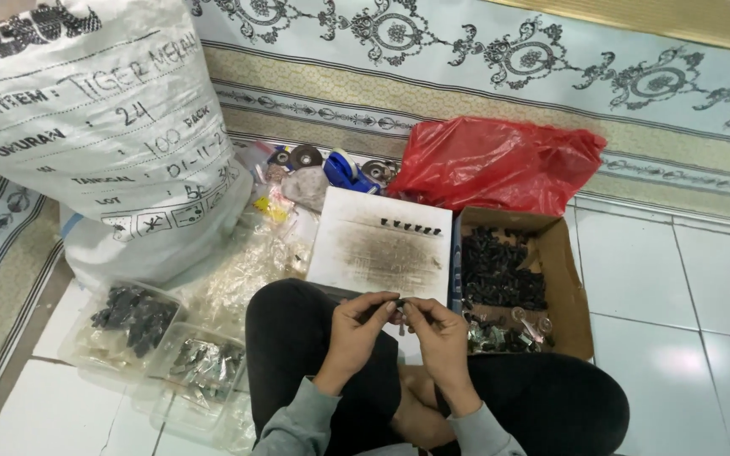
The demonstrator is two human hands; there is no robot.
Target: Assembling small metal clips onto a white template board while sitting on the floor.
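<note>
Evidently, a small dark part (398, 306) is pinched between the closed fingertips of the left hand (356, 325) and right hand (443, 331), held above the lap near the stained white board's (382, 253) front edge, with the cardboard box (569, 279) of parts kept within reach.

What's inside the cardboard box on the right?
The cardboard box holds a heap of small black parts and some shiny metal pieces. Its bottom beneath them is hidden.

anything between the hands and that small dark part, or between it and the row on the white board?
Nothing visible. Both the left hand and right hand already pinch the small dark part. The white board lies directly ahead of it, bare up to the row of dark pieces.
</note>
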